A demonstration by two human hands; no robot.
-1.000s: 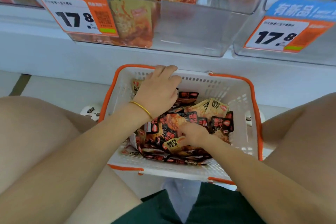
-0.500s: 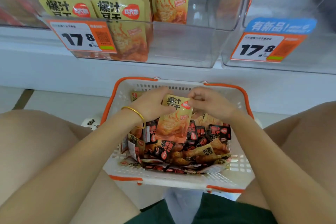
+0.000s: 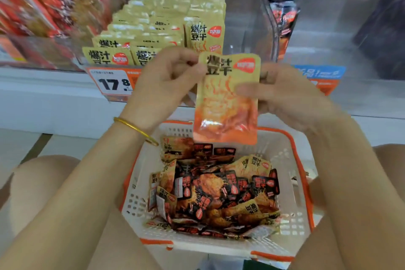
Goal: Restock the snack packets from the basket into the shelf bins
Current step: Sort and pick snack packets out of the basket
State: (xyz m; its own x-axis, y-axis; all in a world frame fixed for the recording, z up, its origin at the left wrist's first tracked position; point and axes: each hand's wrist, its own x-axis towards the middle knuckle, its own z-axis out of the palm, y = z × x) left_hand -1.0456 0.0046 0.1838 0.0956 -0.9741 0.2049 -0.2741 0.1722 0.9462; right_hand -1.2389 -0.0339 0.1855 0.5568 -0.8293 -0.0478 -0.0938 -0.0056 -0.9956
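The left hand (image 3: 166, 76) and the right hand (image 3: 285, 94) hold one yellow packet (image 3: 225, 98) upright between them. The left hand pinches its top left corner with curled fingers. The right hand grips its right edge, with the thumb across the front. The packet hangs above the far edge of the basket (image 3: 134, 201) and in front of the middle bin (image 3: 241, 24) on the shelf. Its printed face is toward the camera. A gold bangle (image 3: 135, 129) circles the left wrist.

The basket is white with an orange rim and sits on the floor between the person's knees. It holds a loose heap of packets (image 3: 219, 193), mostly dark ones with a few yellow ones among them.

In the middle bin, rows of yellow packets (image 3: 153, 35) stand upright and fill its left side, while its right side shows bare clear wall. A price tag (image 3: 111, 82) reading 17.8 hangs at the bin's front left corner. The right bin (image 3: 328, 35) has one dark packet (image 3: 282, 26) leaning against its left wall and a blue tag (image 3: 317, 71) on its front. At the shelf's left end lie blurred red packets (image 3: 32, 2).
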